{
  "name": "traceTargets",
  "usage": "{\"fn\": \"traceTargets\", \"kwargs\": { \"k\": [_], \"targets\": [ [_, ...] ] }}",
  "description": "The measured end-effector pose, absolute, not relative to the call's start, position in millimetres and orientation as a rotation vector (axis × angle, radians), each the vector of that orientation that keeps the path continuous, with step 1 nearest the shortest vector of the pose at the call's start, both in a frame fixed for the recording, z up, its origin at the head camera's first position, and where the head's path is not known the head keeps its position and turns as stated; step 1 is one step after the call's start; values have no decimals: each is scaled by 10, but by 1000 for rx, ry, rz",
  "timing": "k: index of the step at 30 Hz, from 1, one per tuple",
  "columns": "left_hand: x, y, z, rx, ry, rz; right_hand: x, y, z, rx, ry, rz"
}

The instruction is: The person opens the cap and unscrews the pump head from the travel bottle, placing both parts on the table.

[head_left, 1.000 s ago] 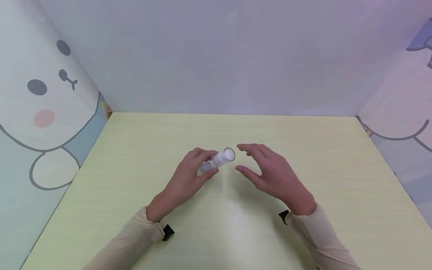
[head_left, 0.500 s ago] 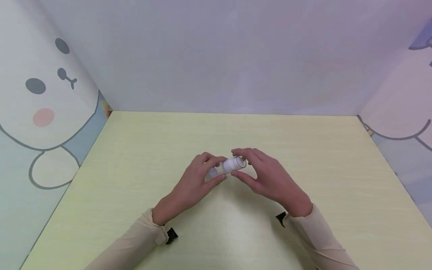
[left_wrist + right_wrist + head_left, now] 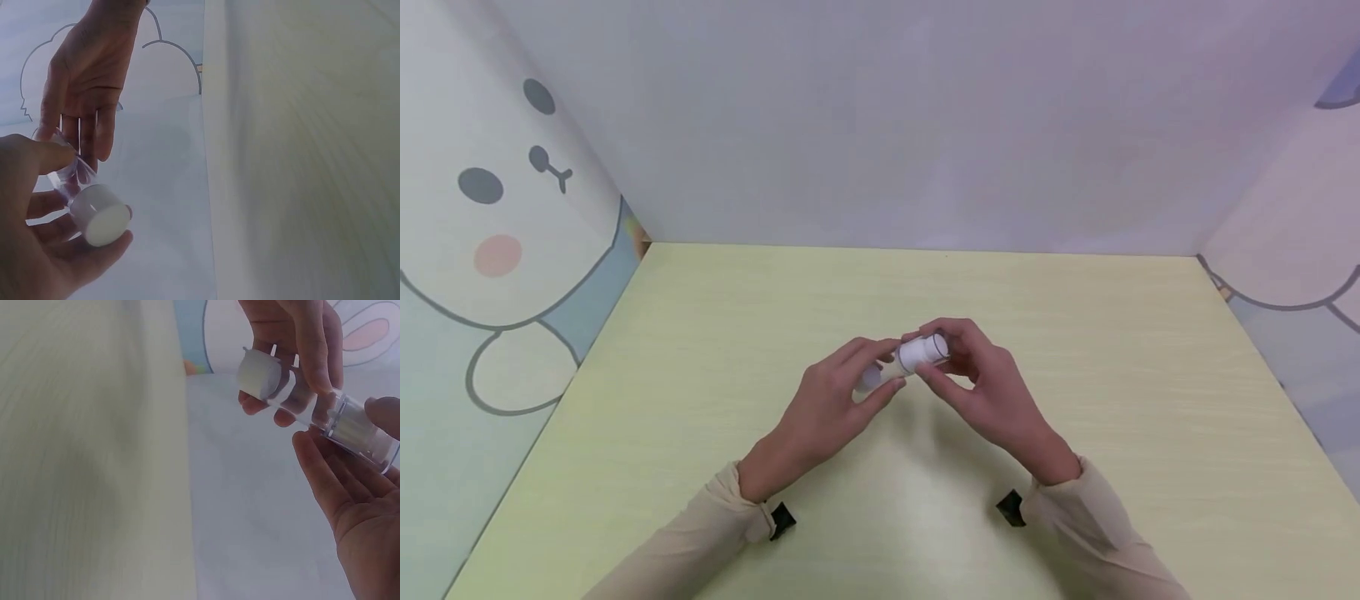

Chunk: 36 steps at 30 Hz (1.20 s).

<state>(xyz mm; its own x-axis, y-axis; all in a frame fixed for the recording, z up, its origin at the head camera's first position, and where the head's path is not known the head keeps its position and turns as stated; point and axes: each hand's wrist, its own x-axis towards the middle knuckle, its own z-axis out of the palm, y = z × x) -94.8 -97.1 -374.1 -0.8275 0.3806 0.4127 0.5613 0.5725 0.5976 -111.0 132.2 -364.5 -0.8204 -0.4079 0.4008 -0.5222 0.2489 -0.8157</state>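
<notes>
A small, slim clear bottle (image 3: 889,367), tilted, is held above the table between both hands. One end is a white base (image 3: 259,374); at the other, a clear cap (image 3: 362,432) covers a white part. My left hand (image 3: 827,400) grips the see-through body, its thumb and fingers on opposite sides. With thumb and fingertips my right hand (image 3: 988,379) pinches the capped end, which points right in the head view. In the left wrist view the base faces the camera, and my left hand (image 3: 31,212) hides part of the body.
Beneath the hands lies a pale yellow wood-grain table (image 3: 760,308). A plain greyish-white wall (image 3: 880,125) rises behind it. Side panels with cartoon animals (image 3: 497,208) flank the table. Dark square pieces (image 3: 1011,507) sit at both sleeve cuffs.
My right hand, apart from the bottle a second ago, has come in and taken hold of its capped end. The left hand carried the bottle slightly to the right.
</notes>
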Motion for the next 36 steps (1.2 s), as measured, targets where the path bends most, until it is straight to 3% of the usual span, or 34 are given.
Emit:
{"fn": "traceTargets", "kwargs": {
  "k": [10,25,36],
  "targets": [
    [-933,-968,-3679,-786,-2503,-1047,-1049,1222,-3654,760,-2321,1644],
    [-914,-963,-3681,-799,-2439,-1104,-1069,1206,-3648,464,-2051,2430],
    [-941,-960,-3676,-844,-2405,-1130,-1060,1143,-3672,468,-1887,2482]
  ]
}}
